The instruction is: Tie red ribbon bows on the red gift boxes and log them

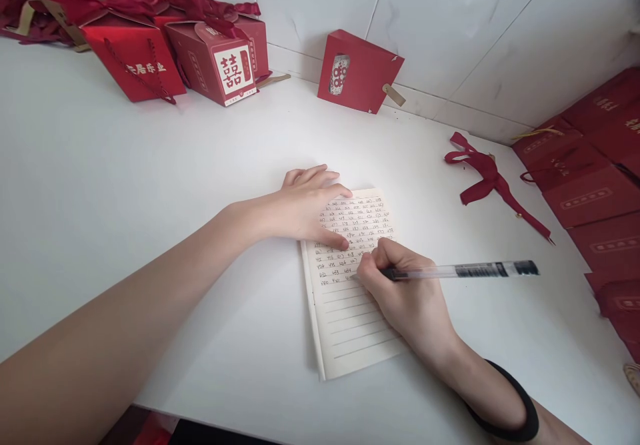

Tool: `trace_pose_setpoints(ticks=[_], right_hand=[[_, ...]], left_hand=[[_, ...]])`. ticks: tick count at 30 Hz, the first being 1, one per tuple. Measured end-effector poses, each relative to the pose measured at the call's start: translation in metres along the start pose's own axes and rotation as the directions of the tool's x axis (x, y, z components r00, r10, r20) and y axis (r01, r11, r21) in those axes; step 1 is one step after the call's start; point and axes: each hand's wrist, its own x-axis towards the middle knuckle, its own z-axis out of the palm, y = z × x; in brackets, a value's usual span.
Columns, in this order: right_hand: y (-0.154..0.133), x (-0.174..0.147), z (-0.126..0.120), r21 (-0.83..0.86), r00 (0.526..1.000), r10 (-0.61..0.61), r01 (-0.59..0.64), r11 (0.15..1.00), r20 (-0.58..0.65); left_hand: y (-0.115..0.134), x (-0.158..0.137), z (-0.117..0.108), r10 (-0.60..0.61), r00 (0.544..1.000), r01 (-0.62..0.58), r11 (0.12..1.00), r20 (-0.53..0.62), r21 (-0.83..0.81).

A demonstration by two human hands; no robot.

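A lined notebook (357,341) lies on the white table, its upper part filled with rows of handwritten numbers and its lower lines blank. My left hand (307,208) rests across the upper left of the page, fingers spread and holding nothing. In my right hand (410,291) is a pen (470,270) with a clear barrel and black end, gripped between thumb and fingers. Its tip meets the page at the end of the lowest written row. The right hand covers part of the page's right side. A black band (510,398) circles the right wrist.
Red gift boxes (200,65) and a red bag (137,61) with ribbons stand at the back left. A red card sleeve (360,71) leans against the tiled wall (440,25). To the right lie a dark red ribbon (487,171) and stacked red boxes (590,191).
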Motion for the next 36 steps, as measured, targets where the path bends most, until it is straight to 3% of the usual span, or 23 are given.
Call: trace_pose_setpoints(ticks=[17, 21, 24, 26, 32, 36], right_hand=[[-0.001, -0.001, 0.000, 0.012, 1.000, -0.023, 0.023, 1.000, -0.015], [0.001, 0.001, -0.004, 0.270, 0.989, 0.079, -0.042, 0.962, -0.125], [0.006, 0.006, -0.010, 0.497, 0.982, 0.170, -0.109, 0.861, -0.078], [0.008, 0.011, -0.014, 0.548, 0.981, 0.178, -0.105, 0.830, -0.082], [0.015, 0.026, -0.023, 0.446, 0.971, 0.116, -0.010, 0.895, -0.211], [0.027, 0.039, -0.028, 0.259, 0.963, 0.105, -0.039, 0.965, -0.247]], left_hand=[[0.000, 0.000, 0.000, -0.002, 1.000, 0.002, 1.000, -0.006, -0.006], [0.001, -0.001, -0.001, -0.001, 1.000, 0.000, 1.000, 0.012, 0.026], [0.003, -0.002, -0.002, -0.009, 1.000, 0.008, 0.999, 0.028, 0.041], [0.003, -0.003, -0.003, -0.015, 0.999, 0.013, 0.999, 0.033, 0.041], [-0.001, -0.005, -0.002, 0.001, 1.000, -0.001, 1.000, 0.022, 0.009], [-0.004, -0.004, 0.005, -0.002, 0.993, -0.006, 0.998, -0.114, -0.066]])
